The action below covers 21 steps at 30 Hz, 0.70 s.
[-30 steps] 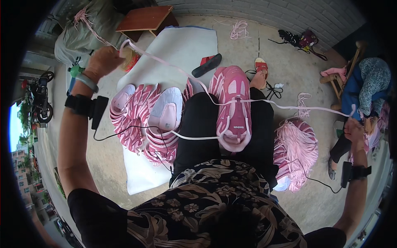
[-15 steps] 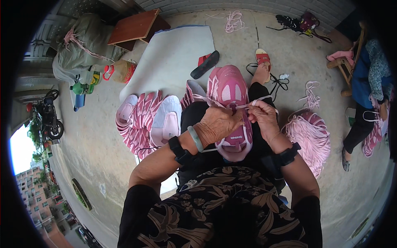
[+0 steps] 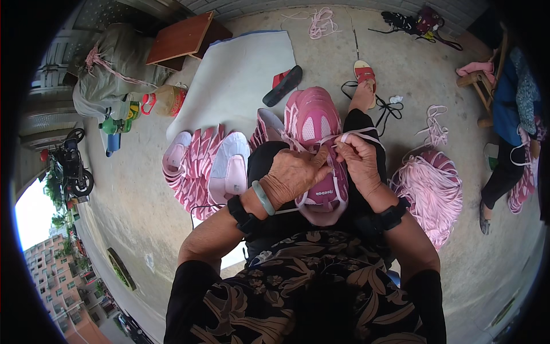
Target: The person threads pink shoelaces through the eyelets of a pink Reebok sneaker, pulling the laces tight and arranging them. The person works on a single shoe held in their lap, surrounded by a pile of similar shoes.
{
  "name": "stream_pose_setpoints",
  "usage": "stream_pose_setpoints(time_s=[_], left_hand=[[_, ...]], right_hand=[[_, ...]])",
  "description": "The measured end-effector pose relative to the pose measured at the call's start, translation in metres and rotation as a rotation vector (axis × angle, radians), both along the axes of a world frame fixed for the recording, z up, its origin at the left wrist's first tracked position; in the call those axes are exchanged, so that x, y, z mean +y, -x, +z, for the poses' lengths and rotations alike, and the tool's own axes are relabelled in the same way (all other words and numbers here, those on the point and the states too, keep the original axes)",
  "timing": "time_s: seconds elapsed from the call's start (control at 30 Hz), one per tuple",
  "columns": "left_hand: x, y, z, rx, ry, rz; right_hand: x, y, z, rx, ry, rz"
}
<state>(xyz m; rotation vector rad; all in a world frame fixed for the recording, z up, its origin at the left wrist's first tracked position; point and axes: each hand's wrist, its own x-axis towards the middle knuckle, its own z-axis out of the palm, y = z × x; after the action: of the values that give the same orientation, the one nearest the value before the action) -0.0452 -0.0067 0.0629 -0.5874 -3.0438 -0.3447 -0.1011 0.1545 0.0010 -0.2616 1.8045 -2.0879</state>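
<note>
A pink sneaker rests on my lap with its heel toward me, and more pink shoe uppers lie beyond its toe. My left hand lies closed over the sneaker's left side, its thumb and fingers at the tongue and eyelets. With thumb and fingertips pinched, my right hand grips a pale pink shoelace at the eyelets on the right side. The lace loops out to the right above that hand. What the left fingers hold, if anything, is hidden beneath them.
Pink sneakers stand in a row to my left. A bundle of pale pink laces lies on the right. Ahead are a white sheet and a black-and-red sandal. Another person sits at the far right with pink shoes.
My right hand has shifted slightly left, closer to the eyelets and the left hand. The lace now loops more widely above it. My left hand has moved a little left and down.
</note>
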Motion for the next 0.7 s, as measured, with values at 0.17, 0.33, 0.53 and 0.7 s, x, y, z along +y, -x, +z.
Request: stream_pose_setpoints(time_s=[0.17,0.33,0.53,0.7], left_hand=[[0.000,0.000,0.000,-0.009,-0.023,0.014],[0.001,-0.001,0.001,-0.021,-0.027,0.023],[0.001,0.000,-0.007,-0.012,-0.051,0.053],[-0.005,-0.007,-0.001,0.037,-0.338,0.277]], right_hand=[[-0.001,0.001,0.001,0.051,-0.050,0.013],[-0.007,0.002,0.000,0.532,-0.242,-0.104],[-0.015,0.006,0.005,1.019,-0.651,0.037],[-0.009,0.003,-0.004,0.787,-0.628,0.015]])
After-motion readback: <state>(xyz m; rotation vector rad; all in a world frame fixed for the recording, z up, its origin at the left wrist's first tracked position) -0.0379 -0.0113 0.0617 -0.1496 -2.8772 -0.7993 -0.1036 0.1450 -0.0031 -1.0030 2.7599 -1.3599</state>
